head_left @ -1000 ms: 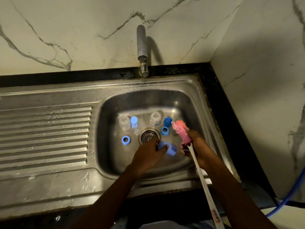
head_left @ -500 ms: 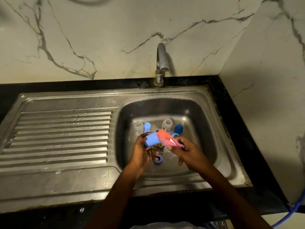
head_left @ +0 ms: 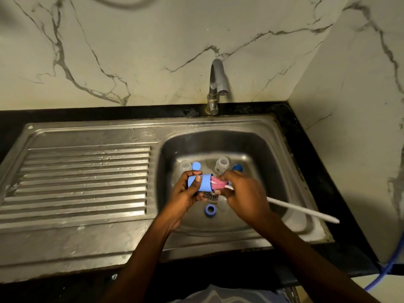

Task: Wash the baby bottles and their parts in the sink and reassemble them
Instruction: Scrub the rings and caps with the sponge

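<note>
Over the steel sink (head_left: 273, 154) my left hand (head_left: 185, 193) grips a light blue bottle cap (head_left: 201, 182) lying sideways, its mouth facing right. My right hand (head_left: 242, 193) grips a bottle brush, whose pink head (head_left: 217, 183) sits partly inside the cap. Its white handle (head_left: 306, 212) sticks out to the right over the sink rim. On the sink floor lie a blue ring (head_left: 210, 209), a clear bottle (head_left: 222, 165), a clear part (head_left: 185, 165), a light blue cap (head_left: 196, 165) and a dark blue cap (head_left: 237, 167).
A grey tap (head_left: 217, 84) rises behind the basin, with no water seen running. The ribbed drainboard (head_left: 83, 180) lies to the left. Marble walls close in behind and on the right. The drain (head_left: 211, 195) shows under my hands. A blue hose (head_left: 389, 267) runs at the lower right.
The view shifted so the sink sits further right. My hands came together above the drain, and the pink brush head went into the blue cap with the handle now pointing right.
</note>
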